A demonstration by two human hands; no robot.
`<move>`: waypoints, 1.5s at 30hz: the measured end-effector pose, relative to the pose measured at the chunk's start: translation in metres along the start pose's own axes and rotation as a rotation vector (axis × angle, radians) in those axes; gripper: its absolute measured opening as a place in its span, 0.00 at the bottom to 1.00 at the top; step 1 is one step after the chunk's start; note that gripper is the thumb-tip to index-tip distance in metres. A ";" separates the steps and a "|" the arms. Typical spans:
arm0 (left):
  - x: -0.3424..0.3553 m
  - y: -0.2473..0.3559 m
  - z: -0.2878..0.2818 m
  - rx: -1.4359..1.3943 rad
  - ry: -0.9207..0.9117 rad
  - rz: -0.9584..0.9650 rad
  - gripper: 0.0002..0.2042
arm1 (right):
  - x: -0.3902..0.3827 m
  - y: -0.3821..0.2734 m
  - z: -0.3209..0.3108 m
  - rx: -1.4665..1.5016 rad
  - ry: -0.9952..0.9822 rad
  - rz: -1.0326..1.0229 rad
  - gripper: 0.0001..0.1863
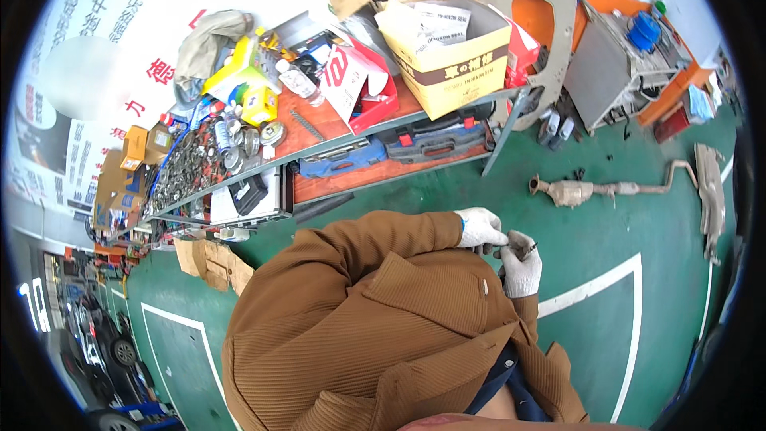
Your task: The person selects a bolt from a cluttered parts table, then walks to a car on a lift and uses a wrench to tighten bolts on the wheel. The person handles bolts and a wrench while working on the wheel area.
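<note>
My left hand point(479, 229), in a white work glove, reaches from the brown corduroy sleeve at the middle right, its fingers bent toward my right hand point(519, 267). That hand, also gloved, with grey showing on the fingers, is closed round a small dark item point(533, 247) too small to name. The two hands are close together in front of my body; whatever is between the left fingertips is hidden.
A long metal shelf point(319, 144) ahead holds boxes point(451, 76), bottles, loose tools and cases. An exhaust pipe point(574, 191) lies on the green floor point(606, 231) at right, near a metal cart point(594, 84). Flattened cardboard point(211, 263) lies at left; cars stand far left.
</note>
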State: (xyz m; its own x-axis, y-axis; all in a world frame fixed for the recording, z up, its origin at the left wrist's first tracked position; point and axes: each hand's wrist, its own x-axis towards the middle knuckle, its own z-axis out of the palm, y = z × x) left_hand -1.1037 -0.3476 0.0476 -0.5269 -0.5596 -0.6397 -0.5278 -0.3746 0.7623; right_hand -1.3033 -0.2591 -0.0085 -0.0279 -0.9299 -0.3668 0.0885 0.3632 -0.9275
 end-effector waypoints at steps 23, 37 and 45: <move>-0.234 -0.232 -0.178 -0.330 0.579 0.230 0.14 | -0.049 0.283 0.089 -1.083 0.013 0.613 0.15; -0.539 -0.556 -0.346 0.356 1.865 -0.214 0.07 | -0.043 0.206 0.364 -0.895 0.077 0.494 0.12; -0.552 -0.601 -0.406 0.408 1.514 -0.306 0.10 | -0.057 0.226 0.345 -0.947 0.132 0.605 0.13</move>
State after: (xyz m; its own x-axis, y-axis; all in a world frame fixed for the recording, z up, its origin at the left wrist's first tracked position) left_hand -0.2254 -0.1135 -0.0171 0.6129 -0.7817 0.1154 -0.7506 -0.5303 0.3941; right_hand -0.9380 -0.1444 -0.1726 -0.3459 -0.5934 -0.7268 -0.6652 0.7014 -0.2560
